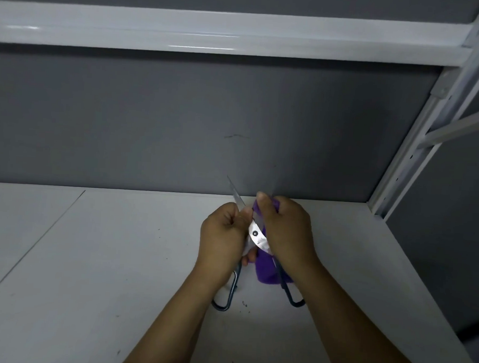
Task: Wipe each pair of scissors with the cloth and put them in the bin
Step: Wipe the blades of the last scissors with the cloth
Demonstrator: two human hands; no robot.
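White table (90, 256) against a grey wall (180, 122), with a white shelf rail (213, 33) above. One pair of scissors (255, 233) is held over the table, spread open. Its long axis runs away from the person, with the bare blade tip pointing up and left and two dark handle loops toward the person. Left hand (223, 233) is clenched round the scissors below the bare blade. Right hand (285, 233) pinches one purple cloth (267, 271) over the other blade.
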